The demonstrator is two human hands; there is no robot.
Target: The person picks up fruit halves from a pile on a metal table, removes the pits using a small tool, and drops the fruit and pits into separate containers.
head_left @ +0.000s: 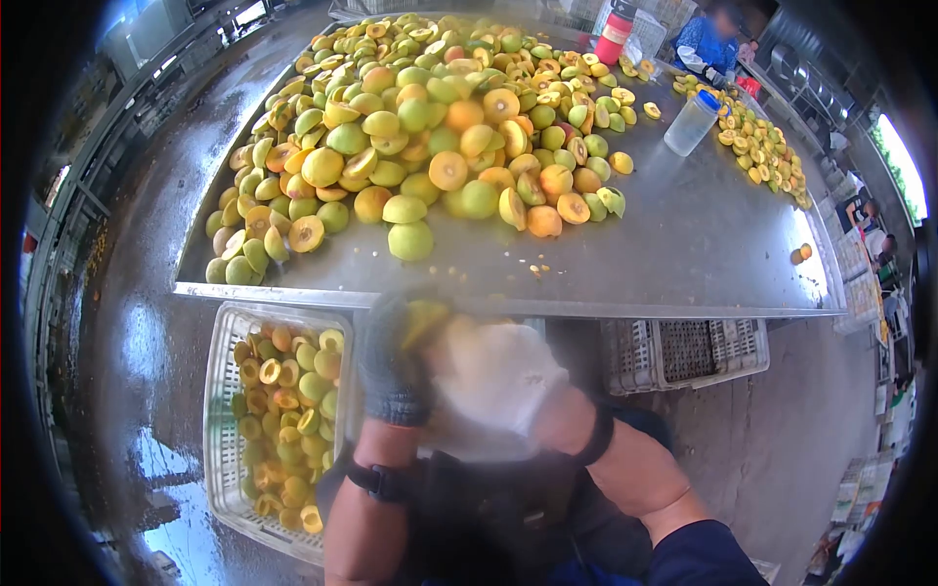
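Note:
My left hand (pixel 389 366), in a dark grey knit glove, is wrapped round a yellow-green peach (pixel 426 320) just below the table's front edge. Blur hides whether the fruit is whole or halved. Close beside it is my right hand (pixel 498 376), in a white glove, its fingers smeared by motion next to the peach. A large heap of peaches (pixel 447 170), many cut in half, lies on the metal table (pixel 469 283) in front of me. To the left of my left hand stands a white plastic crate (pixel 223 459) with peach halves in it.
A second crate (pixel 684 352) sits under the table's right side. On the table stand a clear jug with a blue lid (pixel 692 125) and a red bottle (pixel 615 34). Another heap of fruit (pixel 767 151) lies near a person in blue (pixel 705 47). The floor at left is wet.

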